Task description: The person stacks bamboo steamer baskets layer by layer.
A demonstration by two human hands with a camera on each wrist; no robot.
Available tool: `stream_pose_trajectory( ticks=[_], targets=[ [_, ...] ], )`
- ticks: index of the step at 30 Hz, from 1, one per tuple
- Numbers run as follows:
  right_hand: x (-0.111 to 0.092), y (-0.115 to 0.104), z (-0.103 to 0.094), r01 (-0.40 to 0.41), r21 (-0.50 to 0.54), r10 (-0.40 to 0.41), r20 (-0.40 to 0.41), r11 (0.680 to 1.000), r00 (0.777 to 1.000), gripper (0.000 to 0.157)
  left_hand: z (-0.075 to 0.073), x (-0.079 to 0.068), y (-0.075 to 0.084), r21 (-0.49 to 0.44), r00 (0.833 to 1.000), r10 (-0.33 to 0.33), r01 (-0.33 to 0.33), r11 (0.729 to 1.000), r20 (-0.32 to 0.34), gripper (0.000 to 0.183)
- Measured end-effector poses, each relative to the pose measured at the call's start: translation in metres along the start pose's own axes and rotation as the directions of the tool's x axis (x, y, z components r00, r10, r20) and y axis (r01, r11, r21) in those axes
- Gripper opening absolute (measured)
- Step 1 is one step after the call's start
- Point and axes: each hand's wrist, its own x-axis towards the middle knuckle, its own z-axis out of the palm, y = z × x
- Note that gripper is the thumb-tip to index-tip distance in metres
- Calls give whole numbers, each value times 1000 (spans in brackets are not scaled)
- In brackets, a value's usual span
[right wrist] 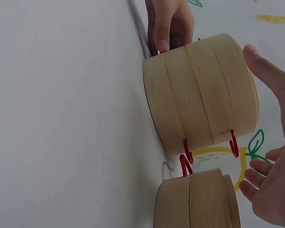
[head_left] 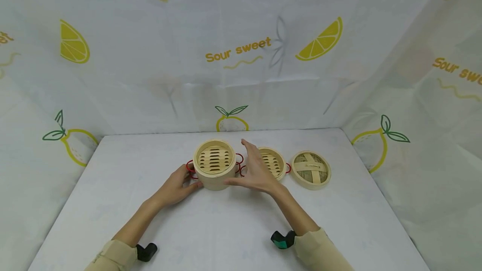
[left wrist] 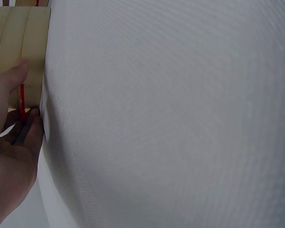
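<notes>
A round stack of bamboo steamer baskets [head_left: 215,182] with red side handles stands on the white table, its slatted inside facing up. At its left side, my left hand [head_left: 174,188] holds the stack low, thumb on the wall and fingers around behind a red handle [left wrist: 22,102]. My right hand [head_left: 256,174] is spread at the stack's right; in the right wrist view its thumb is near the top rim and the fingers stand apart from the wall. Partly hidden behind this hand sits another steamer basket [head_left: 278,166] with red handles.
Right of the second basket lies a round bamboo lid [head_left: 311,170] with crossed strips. The white table [head_left: 211,233] meets a hanging cloth [head_left: 150,103] with lemon prints at the back and sides.
</notes>
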Motion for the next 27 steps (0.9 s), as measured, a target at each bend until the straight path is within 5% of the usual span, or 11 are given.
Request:
stream_pose_trajectory(
  ticks=[27],
  targets=[
    [-19,44,-35,-152,8,152,-77,988,985,137,0,0,-2,28,999,-31,30,999,16,66]
  ],
)
